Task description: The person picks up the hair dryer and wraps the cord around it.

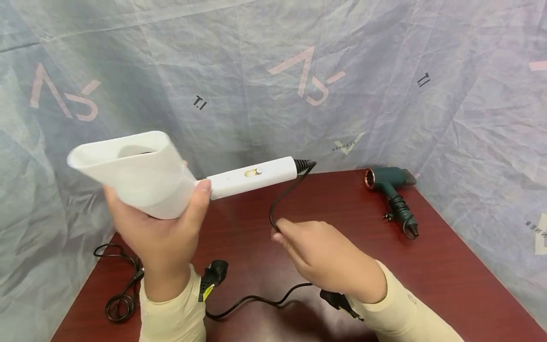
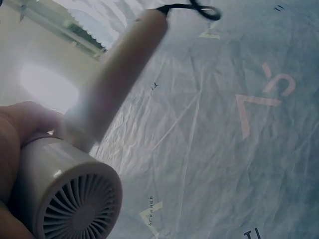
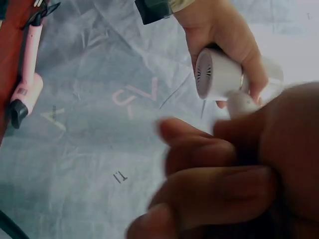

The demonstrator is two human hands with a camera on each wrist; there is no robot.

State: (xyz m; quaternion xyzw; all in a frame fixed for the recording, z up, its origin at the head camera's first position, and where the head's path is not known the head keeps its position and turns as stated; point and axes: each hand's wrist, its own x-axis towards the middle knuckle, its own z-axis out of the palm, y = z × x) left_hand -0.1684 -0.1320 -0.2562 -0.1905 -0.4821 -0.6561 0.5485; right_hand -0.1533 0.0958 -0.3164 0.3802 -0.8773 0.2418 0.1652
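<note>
My left hand [image 1: 158,237] holds a white hair dryer [image 1: 252,178] up by its barrel, thumb near the joint with the handle. Its wide nozzle [image 1: 141,185] faces up and left, and the handle points right. In the left wrist view, the slotted round end of the dryer [image 2: 82,209] shows. A black cord [image 1: 273,204] leaves the handle's tip and hangs down to my right hand [image 1: 329,256], which pinches it between thumb and fingers. The right wrist view shows the curled fingers of that hand, but not the cord between them.
A dark green hair dryer [image 1: 389,178] lies at the table's right rear, cord wound round its handle. A pink hair dryer [image 3: 31,89] appears in the right wrist view. Black cords [image 1: 121,304] lie on the red-brown table [image 1: 239,228]. Grey cloth [image 1: 239,95] hangs behind.
</note>
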